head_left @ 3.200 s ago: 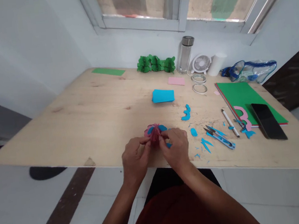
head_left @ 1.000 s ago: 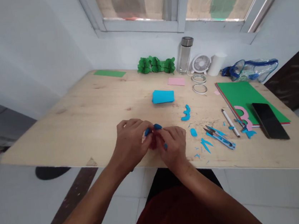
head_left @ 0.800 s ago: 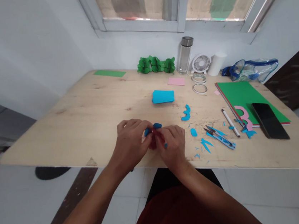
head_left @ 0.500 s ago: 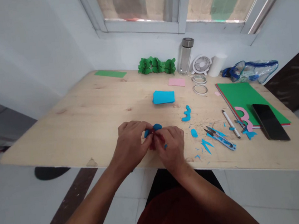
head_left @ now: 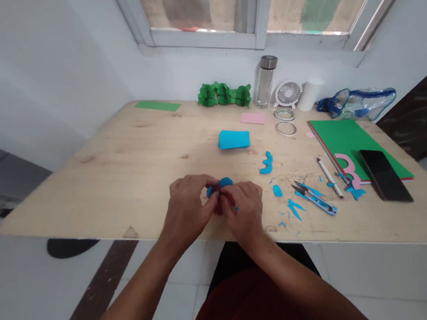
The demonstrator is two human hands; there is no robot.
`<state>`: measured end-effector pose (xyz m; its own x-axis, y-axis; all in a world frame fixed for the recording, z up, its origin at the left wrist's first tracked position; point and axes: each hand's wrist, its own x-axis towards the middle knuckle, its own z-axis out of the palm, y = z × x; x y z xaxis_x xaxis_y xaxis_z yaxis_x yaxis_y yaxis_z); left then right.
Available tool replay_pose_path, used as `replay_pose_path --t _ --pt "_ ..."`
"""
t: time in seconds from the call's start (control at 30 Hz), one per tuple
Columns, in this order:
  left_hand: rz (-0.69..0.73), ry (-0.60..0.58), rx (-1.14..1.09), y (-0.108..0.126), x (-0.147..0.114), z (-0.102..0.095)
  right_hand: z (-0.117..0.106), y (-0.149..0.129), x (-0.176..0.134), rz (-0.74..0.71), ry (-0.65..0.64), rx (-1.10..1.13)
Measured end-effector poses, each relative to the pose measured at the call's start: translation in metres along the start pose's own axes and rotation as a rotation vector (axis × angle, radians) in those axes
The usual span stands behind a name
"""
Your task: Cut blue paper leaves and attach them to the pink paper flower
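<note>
Between the fingertips of both hands is a small blue paper piece with rounded lobes (head_left: 225,182), close above the table's front edge. My left hand (head_left: 189,204) pinches it from the left, and my right hand (head_left: 245,209) closes on it from the right. Something dark red shows under the fingers, mostly hidden. Beyond the hands lies a folded stack of blue paper (head_left: 233,138). To the right rest a wavy blue paper strip (head_left: 266,162), a blue paper oval (head_left: 277,190) and blue-handled thread snips (head_left: 315,198) among blue scraps (head_left: 295,208).
Right of the snips are a marker (head_left: 330,177), pink cut paper (head_left: 349,170), a phone (head_left: 386,175) and green sheets (head_left: 344,140). Along the back stand green paper shapes (head_left: 224,94), a glass bottle (head_left: 265,82), a small fan (head_left: 288,93) and tape rolls (head_left: 286,128).
My hands stay almost in place, both still pinching the blue paper piece. The view has shifted very slightly; the things on the table have not moved.
</note>
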<state>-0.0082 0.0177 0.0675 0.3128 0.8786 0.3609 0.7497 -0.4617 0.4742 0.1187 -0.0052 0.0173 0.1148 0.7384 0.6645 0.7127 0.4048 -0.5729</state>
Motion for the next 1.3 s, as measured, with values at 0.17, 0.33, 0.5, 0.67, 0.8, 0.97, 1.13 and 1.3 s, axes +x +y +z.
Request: replay_pose_path --t 0.17,0.33,0.5,0.67,0.8,0.97,1.13,1.3 --pt "-0.047 0.006 -0.075 0.001 -0.002 0.002 0.001 0.002 0.002 -0.018 0.031 -0.005" --pt "-0.139 -0.058 -0.312 0.0 -0.005 -0.005 -0.001 0.004 0.002 -0.047 0.046 0.01" --pt "-0.312 -0.113 -0.661 -0.012 -0.01 -0.008 -0.002 0.006 -0.002 -0.075 0.05 0.038" --pt "-0.353 -0.137 -0.796 -0.022 -0.014 -0.007 -0.002 0.01 -0.003 -0.097 0.058 0.034" --pt "-0.324 -0.114 -0.753 -0.027 -0.01 -0.008 -0.003 0.012 -0.002 -0.096 0.04 0.029" --pt "-0.096 -0.161 -0.423 -0.036 0.001 -0.004 -0.004 0.012 -0.002 -0.108 0.036 0.032" --pt "0.001 -0.162 -0.372 -0.037 0.005 0.002 -0.004 0.013 -0.003 -0.115 0.022 0.039" --pt "0.039 -0.172 -0.428 -0.039 0.003 0.002 -0.005 0.013 -0.003 -0.095 -0.014 0.041"
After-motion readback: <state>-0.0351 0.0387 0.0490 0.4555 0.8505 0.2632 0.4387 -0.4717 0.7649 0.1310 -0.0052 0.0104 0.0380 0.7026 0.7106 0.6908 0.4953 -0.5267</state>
